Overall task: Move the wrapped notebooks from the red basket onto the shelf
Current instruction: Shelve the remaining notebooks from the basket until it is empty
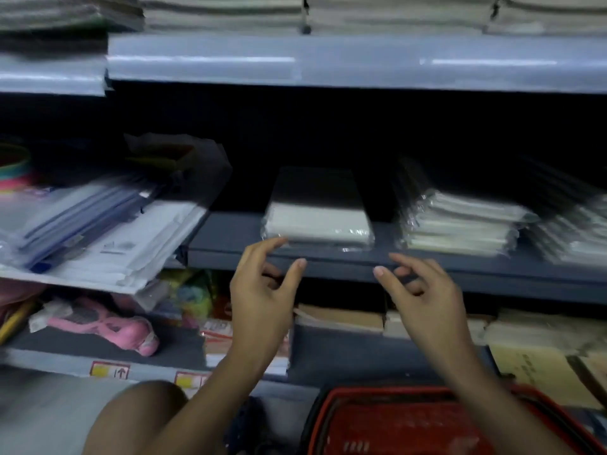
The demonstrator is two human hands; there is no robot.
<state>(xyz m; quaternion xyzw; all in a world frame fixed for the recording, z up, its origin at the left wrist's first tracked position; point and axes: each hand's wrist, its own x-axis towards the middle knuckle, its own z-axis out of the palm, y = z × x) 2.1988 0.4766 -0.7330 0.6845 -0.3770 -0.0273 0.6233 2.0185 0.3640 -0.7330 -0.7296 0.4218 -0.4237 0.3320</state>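
head view, wrapped notebook (318,221) on shelf (230,247), both hands loose

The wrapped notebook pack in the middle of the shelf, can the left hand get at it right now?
Probably yes. The left hand is open just in front of the wrapped notebook pack, its fingertips near the pack's front left corner, with nothing between them.

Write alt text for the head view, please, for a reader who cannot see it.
Two empty hands, left and right, hover before a wrapped notebook lying on a grey shelf. More wrapped stacks lie to its right; a red basket sits below.
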